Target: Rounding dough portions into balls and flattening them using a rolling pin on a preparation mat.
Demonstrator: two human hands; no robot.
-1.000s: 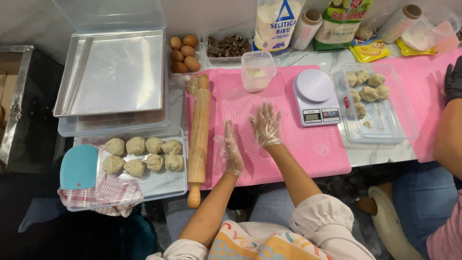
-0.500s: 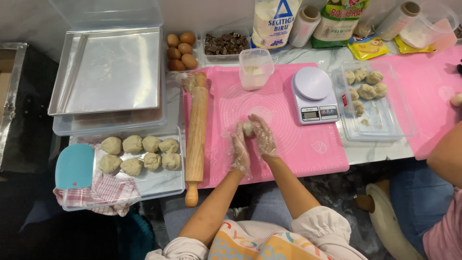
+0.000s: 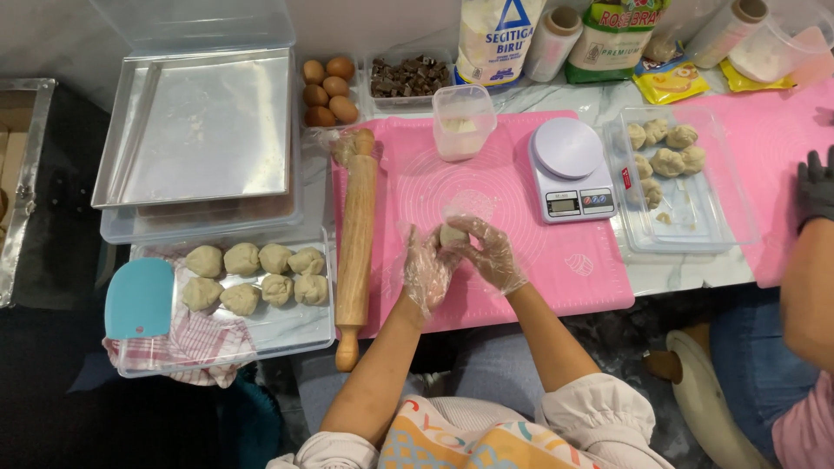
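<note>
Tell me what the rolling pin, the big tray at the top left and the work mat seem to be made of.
Rolling pin: apparently wood, with a pale tan, matte surface and turned handles.
Big tray: seemingly metal, perhaps aluminium, with a dull silver sheen and soft reflections.
Work mat: probably silicone, a thin, flat pink sheet printed with faint circles, though it could be another soft plastic.
</note>
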